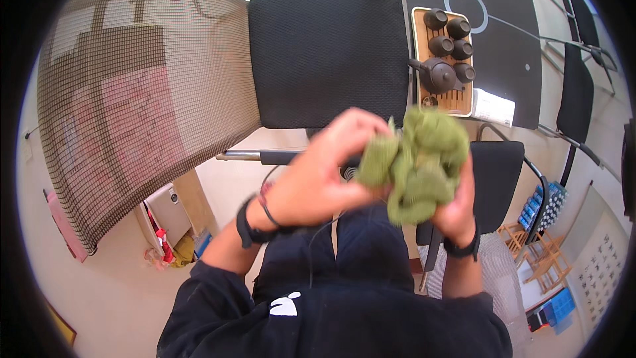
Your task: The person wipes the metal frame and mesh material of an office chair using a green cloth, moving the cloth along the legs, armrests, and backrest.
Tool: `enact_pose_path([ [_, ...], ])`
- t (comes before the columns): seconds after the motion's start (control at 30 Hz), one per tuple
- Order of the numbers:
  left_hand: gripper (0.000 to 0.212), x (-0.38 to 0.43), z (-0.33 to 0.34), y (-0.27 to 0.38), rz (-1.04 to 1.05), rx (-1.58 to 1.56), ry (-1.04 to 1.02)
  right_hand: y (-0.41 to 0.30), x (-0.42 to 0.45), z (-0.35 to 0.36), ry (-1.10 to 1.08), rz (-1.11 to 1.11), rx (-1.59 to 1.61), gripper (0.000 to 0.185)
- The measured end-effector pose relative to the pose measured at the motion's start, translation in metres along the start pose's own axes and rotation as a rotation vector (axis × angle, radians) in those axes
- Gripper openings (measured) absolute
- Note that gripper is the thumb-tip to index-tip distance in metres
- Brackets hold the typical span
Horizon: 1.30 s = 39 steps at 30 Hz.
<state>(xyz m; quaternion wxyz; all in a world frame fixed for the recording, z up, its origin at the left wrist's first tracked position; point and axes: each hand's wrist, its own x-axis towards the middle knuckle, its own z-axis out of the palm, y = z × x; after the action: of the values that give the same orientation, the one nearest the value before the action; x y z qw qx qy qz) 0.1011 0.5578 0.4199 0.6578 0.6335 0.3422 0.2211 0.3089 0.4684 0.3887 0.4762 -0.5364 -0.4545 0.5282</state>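
Note:
A bunched green cloth [430, 169] is held in front of my body, blurred by motion. My left hand [328, 169] has a folded part of it between the thumb and fingers. The bulk of the cloth rests in my right hand [459, 204], whose fingers are mostly hidden behind it. Just beyond my hands stands a chair with a black padded seat [328, 54] and a mesh backrest [208, 54].
A wooden tea tray [459, 102] on the dark table [507, 59] bears a brown teapot [438, 77] and several cups [441, 45]. A white packet [493, 108] lies beside it. Another black chair [497, 184] stands at my right. Bottles [541, 209] and small wooden racks [544, 263] sit farther right.

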Motion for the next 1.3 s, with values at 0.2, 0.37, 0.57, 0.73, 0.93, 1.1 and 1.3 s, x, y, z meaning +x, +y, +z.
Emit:
enact_pose_path([
  [0.2, 0.029, 0.041, -0.089, -0.026, -0.203, -0.105, 0.484, 0.019, 0.123, 0.013, 0.208, 0.180, -0.150, 0.050],
  [0.37, 0.059, 0.070, -0.138, -0.184, -0.529, 0.521, 0.598, 0.152, 0.196, 0.033, 0.005, 0.310, -0.735, 0.069],
  [0.57, 0.087, 0.087, -0.104, -0.287, -0.663, 0.826, 0.388, 0.212, 0.230, 0.111, -0.168, 0.764, -1.195, 0.103],
  [0.73, 0.054, 0.070, -0.087, -0.310, -0.693, 0.687, 0.232, 0.250, 0.191, 0.128, -0.123, 0.276, -1.363, 0.064],
  [0.93, 0.029, 0.067, -0.096, -0.291, -0.814, 0.613, -0.142, 0.234, 0.164, 0.119, -0.267, 0.497, -0.914, 0.046],
  [1.1, 0.012, 0.121, -0.173, -0.261, -0.307, 0.708, 0.585, 0.206, 0.277, 0.120, -0.014, 0.147, -0.757, 0.051],
  [1.3, 0.043, 0.191, -0.272, -0.265, -0.191, 1.012, 0.740, 0.238, 0.440, 0.142, -0.155, -0.022, -0.858, 0.053],
])
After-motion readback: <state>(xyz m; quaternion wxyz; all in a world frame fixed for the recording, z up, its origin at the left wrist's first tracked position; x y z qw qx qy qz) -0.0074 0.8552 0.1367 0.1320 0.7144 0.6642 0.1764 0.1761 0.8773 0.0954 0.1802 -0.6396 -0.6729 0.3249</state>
